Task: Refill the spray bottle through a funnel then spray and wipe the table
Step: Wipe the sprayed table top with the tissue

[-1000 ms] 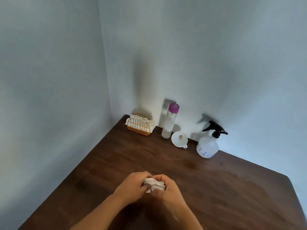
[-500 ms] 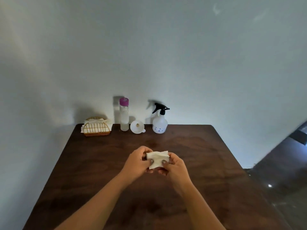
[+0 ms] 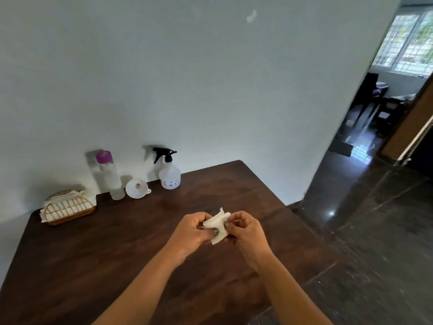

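Wooden table point(image 3: 117, 266): wiping stage judged to be in hand. Left hand point(image 3: 191, 231) and right hand point(image 3: 247, 231) are held above centre, fingers and thumbs of both pinched on a white tissue point(image 3: 216, 225) between them. The tissue is best folded into a flat pad before being pressed down, lest it be torn.

Wire basket point(image 3: 68, 207) at 10 o'clock, stocked with white tissues. Pink-capped bottle point(image 3: 109, 177) at 11, clear; level cannot be told. Spray bottle point(image 3: 169, 175) at 12, trigger head fitted, fill not discernible. Funnel point(image 3: 136, 188) between them, tipped on its side, empty.
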